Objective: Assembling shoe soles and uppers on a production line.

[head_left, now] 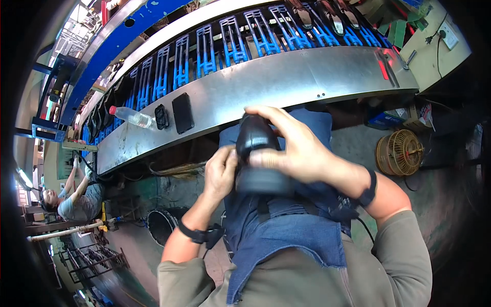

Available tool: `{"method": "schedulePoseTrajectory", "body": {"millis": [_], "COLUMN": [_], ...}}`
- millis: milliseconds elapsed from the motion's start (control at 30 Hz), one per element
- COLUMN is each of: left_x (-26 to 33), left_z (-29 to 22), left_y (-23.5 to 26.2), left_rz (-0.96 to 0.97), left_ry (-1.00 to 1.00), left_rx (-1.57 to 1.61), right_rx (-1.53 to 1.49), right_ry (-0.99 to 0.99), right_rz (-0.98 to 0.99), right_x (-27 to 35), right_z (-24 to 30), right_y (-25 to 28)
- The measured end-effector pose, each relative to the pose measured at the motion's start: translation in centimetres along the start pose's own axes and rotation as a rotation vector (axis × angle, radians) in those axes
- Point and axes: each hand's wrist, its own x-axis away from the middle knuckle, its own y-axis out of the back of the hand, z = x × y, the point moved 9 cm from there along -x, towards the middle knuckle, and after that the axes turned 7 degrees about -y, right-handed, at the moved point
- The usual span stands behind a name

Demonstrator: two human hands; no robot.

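Possibly leather, the blurred black shoe (254,137) is glossy and rounded.

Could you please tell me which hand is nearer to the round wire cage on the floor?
Right. The right hand is left of the round wire cage, at the glossy black object; the left hand is farther left, at that object's left side.

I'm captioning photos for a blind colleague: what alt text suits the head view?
The wearer's left hand and right hand hold a glossy black shoe-like item, partly blurred, over a blue apron. Ahead, a metal bench carries a red-capped bottle and a flat black slab, with blue-and-black frames beyond.
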Motion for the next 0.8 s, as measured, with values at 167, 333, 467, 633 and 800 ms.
{"method": "schedulePoseTrajectory", "body": {"millis": [167, 333, 467, 633, 800], "left_x": [-4.8, -8.9, -8.6, 3.4, 0.6], "left_z": [4.9, 4.9, 2.3, -9.2, -11.0], "left_y": [-7.5, -6.9, -6.7, -8.5, -7.9], "left_rz": [-0.126, 0.032, 0.093, 1.065, 0.743], "left_ry": [0.525, 0.548, 0.435, -0.611, -0.633], "left_rx": [0.77, 0.563, 0.756, 0.035, 0.039], "right_rx": [-0.824, -0.711, -0.891, 0.54, 0.168], "right_ry": [-0.846, -0.548, -0.544, -0.057, 0.29], "right_rz": [-0.121, -0.136, 0.115, 1.077, 0.435], "right_x": [-2.5, -4.1, -3.8, 5.9, 6.1], "right_z": [-18.7, -19.0, -16.2, -5.2, -6.1], "right_y": [-2.2, -0.5, -0.9, -6.0, -2.4]}}
